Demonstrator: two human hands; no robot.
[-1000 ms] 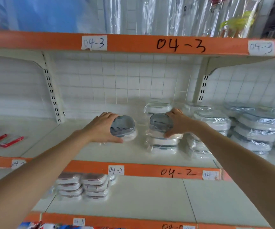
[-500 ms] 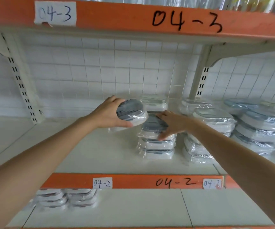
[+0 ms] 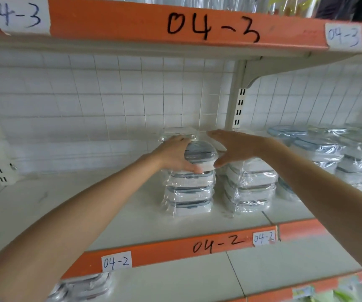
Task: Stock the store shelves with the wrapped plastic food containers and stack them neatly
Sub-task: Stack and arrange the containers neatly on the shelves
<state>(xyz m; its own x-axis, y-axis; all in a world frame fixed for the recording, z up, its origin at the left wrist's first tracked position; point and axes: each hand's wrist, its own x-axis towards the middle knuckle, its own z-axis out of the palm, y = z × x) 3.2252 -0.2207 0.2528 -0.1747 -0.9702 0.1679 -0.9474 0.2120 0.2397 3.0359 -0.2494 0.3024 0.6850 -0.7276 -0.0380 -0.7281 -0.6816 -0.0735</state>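
stacking's well underway: our left hand (image 3: pixel 173 154) grips a wrapped container (image 3: pixel 199 154) atop the front stack (image 3: pixel 190 190) mid-shelf (image 3: pixel 45 205), right hand (image 3: pixel 234 147) spread just beside. more stacks (image 3: pixel 249 186) done; room's left.

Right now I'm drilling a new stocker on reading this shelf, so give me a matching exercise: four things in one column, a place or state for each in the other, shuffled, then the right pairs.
Things
1. left hand
2. right hand
3. grey-lidded container
4. handwritten 04-3 label

Places or states
A. on the orange edge of the upper shelf
B. open, fingers spread, gripping nothing
C. on top of the front stack of wrapped containers
D. gripping the top container from its left side

Pairs: 1-D, 2-B, 3-C, 4-A
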